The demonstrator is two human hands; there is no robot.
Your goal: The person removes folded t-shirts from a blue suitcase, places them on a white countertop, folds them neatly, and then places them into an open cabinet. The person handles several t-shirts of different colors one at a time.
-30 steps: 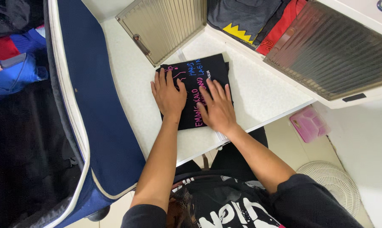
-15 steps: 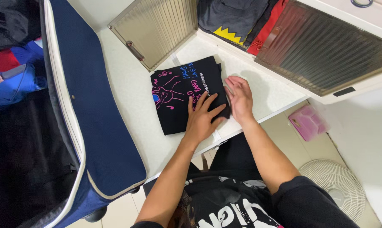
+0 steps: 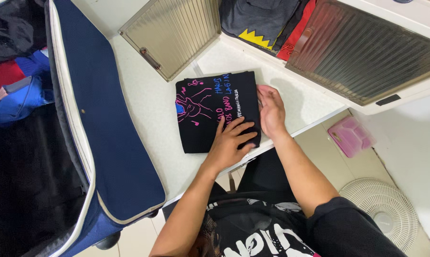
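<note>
Folded black T-shirt (image 3: 210,112) with pink and blue print, flat on the white counter (image 3: 148,102), just right of the open navy suitcase (image 3: 105,123); left hand (image 3: 229,140) pressed palm-down on the shirt's near right corner, fingers spread, gripping nothing; right hand (image 3: 270,112) set edge-on against the shirt's right side, fingers straight and loose, touching the fabric without clasping it; beyond the shirt, open ribbed cabinet doors (image 3: 172,33) and stacked clothes (image 3: 267,21); pink box (image 3: 350,135) on the floor to the shirt's right.
</note>
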